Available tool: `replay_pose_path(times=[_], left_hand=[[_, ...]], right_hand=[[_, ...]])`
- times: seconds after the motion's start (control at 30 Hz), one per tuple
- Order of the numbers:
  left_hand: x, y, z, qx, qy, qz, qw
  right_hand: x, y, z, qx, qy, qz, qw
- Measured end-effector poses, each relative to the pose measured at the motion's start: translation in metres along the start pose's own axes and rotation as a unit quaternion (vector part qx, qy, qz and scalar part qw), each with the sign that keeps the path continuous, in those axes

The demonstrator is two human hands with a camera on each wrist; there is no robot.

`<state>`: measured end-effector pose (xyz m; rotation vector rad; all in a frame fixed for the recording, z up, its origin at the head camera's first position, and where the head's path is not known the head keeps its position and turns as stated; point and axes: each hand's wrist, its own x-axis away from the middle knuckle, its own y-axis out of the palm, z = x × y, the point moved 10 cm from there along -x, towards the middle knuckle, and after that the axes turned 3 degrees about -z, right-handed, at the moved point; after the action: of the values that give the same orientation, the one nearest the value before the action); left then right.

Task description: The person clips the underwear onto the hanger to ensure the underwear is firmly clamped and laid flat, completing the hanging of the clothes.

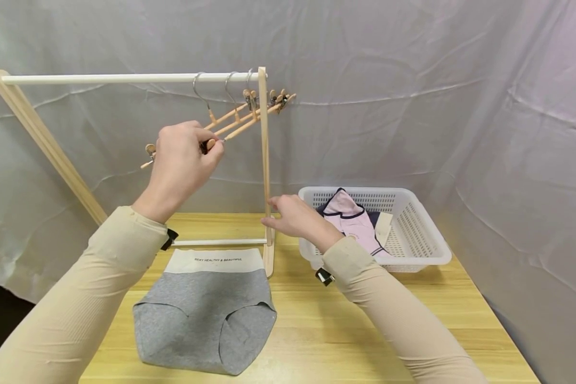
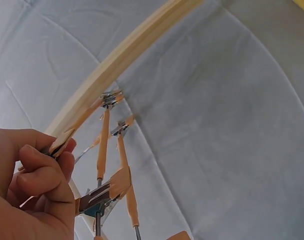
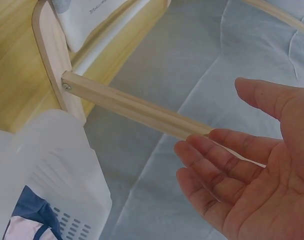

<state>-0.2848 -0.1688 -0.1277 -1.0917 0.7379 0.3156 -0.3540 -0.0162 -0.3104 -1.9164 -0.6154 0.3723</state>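
Three clip hangers (image 1: 242, 128) hang by their metal hooks near the right end of the white rail. My left hand (image 1: 180, 157) pinches a wooden clip (image 2: 61, 144) on the nearest hanger between thumb and fingers. Behind it in the left wrist view is another hanger's clip (image 2: 119, 182). Beside the rack's right post (image 1: 265, 160) is my right hand (image 1: 295, 216), fingers extended and holding nothing. Grey briefs (image 1: 201, 298) with a white printed waistband lie flat on the table below my left hand.
A white perforated basket (image 1: 427, 229) stands at the right, holding pink garments with navy trim (image 1: 360, 229). The rack's white top rail (image 1: 101, 79) spans the left, with a slanted wooden leg (image 1: 53, 146) at its far end. Grey cloth hangs behind the wooden table (image 1: 326, 320).
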Motion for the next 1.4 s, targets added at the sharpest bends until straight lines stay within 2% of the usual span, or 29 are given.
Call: replay_pose_path(times=[0.33, 1.03, 1.4], left_hand=[[0.004, -0.013, 0.000, 0.011, 0.005, 0.034, 0.9994], [0.025, -0.037, -0.020, 0.048, -0.015, 0.047, 0.9976], [0.038, -0.044, -0.041, 0.070, -0.031, 0.038, 0.9963]], right_hand=[[0.000, 0.002, 0.000, -0.003, 0.003, -0.006, 1.000], [0.001, 0.005, 0.001, 0.010, 0.013, -0.011, 1.000], [0.002, 0.006, 0.000, 0.014, 0.012, -0.014, 1.000]])
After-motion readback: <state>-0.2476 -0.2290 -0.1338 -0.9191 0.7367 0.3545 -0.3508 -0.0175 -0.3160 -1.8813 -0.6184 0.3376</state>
